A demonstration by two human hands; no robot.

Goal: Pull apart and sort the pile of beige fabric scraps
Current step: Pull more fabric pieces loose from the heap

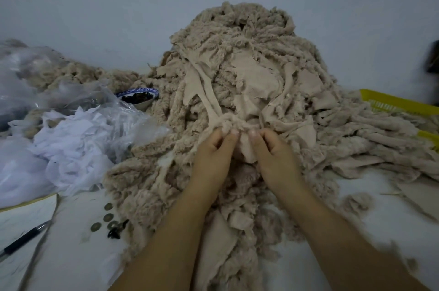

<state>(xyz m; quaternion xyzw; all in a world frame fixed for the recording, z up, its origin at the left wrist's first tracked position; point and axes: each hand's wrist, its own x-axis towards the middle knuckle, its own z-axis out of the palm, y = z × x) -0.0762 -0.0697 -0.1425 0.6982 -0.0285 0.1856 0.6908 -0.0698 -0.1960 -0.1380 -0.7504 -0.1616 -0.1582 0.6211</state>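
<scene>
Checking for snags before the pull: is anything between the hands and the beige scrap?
Nothing visible. The left hand and right hand both pinch the scrap, whose strips run up into the pile.

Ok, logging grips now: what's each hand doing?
Left hand: pinching a beige fabric scrap.
Right hand: pinching the same scrap.

dim, flat, bluish light; soft shadows, no glare; wide-angle bending and blur toward the edges.
</scene>
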